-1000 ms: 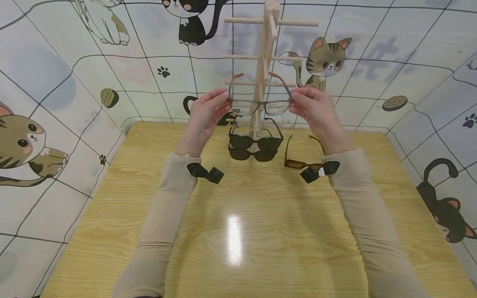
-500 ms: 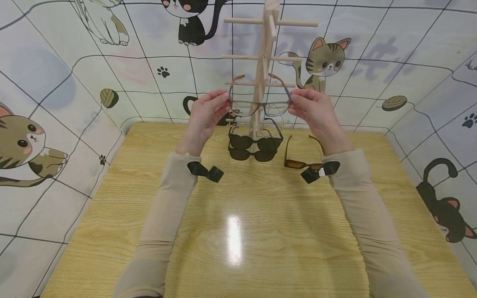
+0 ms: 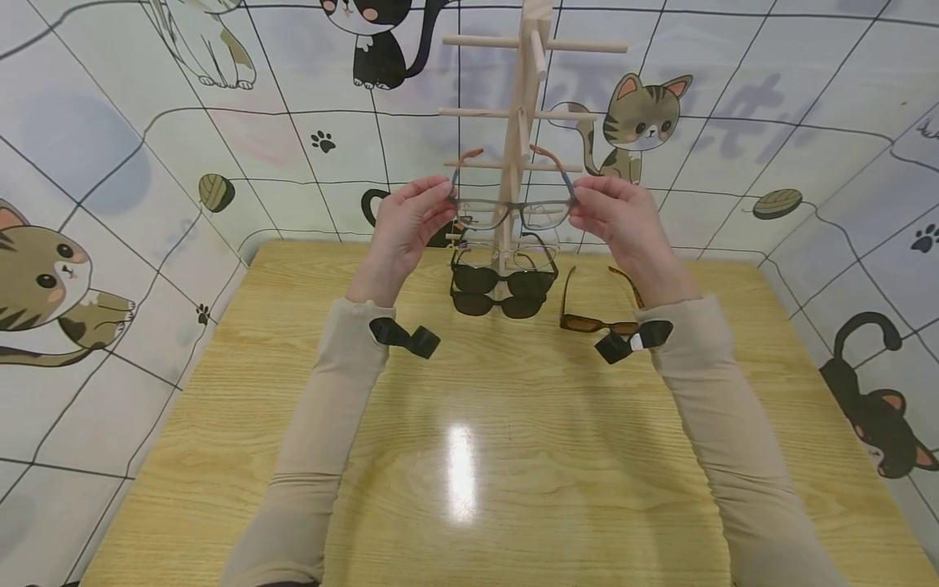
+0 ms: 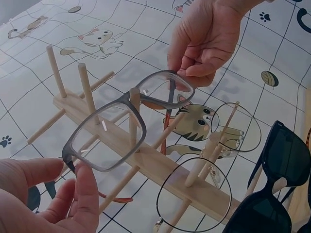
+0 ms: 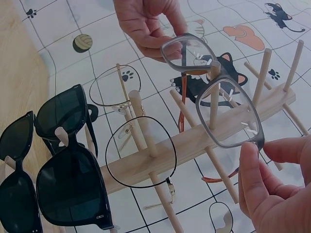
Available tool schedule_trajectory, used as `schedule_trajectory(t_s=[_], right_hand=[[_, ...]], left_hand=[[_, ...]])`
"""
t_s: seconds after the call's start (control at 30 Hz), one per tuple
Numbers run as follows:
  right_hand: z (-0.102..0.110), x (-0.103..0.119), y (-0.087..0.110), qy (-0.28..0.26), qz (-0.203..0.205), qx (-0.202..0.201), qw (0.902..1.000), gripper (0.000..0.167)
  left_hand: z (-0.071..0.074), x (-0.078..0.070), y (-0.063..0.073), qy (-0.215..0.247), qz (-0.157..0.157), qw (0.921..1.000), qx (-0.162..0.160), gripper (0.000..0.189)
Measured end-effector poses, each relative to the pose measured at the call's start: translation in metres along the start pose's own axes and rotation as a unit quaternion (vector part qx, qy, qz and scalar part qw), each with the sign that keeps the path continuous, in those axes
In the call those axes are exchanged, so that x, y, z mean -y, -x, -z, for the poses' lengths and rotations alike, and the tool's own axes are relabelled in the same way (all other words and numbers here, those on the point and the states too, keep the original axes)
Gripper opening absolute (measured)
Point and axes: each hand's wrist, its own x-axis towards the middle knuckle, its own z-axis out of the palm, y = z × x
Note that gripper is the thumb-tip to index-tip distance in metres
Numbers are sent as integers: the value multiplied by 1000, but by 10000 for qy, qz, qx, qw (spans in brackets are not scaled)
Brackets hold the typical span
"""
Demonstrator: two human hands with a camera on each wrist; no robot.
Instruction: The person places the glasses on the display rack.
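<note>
Grey-framed eyeglasses (image 3: 516, 204) with bluish and orange temples are held level between both hands, in front of a wooden eyewear rack (image 3: 516, 98). My left hand (image 3: 405, 228) pinches the left hinge corner between thumb and fingers. At the opposite corner, the right hand (image 3: 623, 220) has the same kind of pinch. Both wrist views show a short peg (image 5: 214, 73) of the rack at the bridge of the eyeglasses; whether the bridge bears on it I cannot tell. The temples point back towards the wall, on either side of the rack's board.
Lower on the rack hang round thin-rimmed glasses (image 5: 176, 151) and two pairs of black sunglasses (image 3: 528, 283). Brown sunglasses (image 3: 584, 324) lie on the wooden table (image 3: 513, 391), near the right wrist. Behind stands a wall (image 3: 293, 187) with cat drawings.
</note>
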Motion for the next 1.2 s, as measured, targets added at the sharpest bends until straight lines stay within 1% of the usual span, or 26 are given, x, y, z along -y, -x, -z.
schedule_trajectory(t_s=[0.1,0.23,0.33,0.5,0.57,0.63,0.77,0.9,1.03,1.2], right_hand=[[1,0,1,-6,1,0,10000,16],[2,1,3,-17,18,-23,10000,17],[3,2,5,7,45,-50,10000,15],[6,2,8,-34,-8,-48,10000,13],[8,2,10,-34,-22,-38,10000,11],[11,1,12,28,-30,-46,10000,10],[16,-3,15,127,-27,-26,9999,9],[21,-7,17,131,-52,23,9999,8],[25,-10,21,142,-90,42,9999,12],[31,-15,25,254,-167,71,9995,16]], left_hand=[[1,0,0,-147,-20,9999,-3,4],[5,0,2,-401,-108,9991,-50,12],[7,0,3,-475,-196,9987,-64,18],[12,1,6,-537,-277,9982,-41,12],[13,2,8,-617,-235,9978,-47,9],[15,3,10,-704,-183,9973,-35,12],[18,7,13,-671,-117,9977,23,12],[21,13,16,-559,-142,9983,116,5],[23,20,20,-630,-179,9976,229,5],[26,29,23,-884,-248,9954,287,6]])
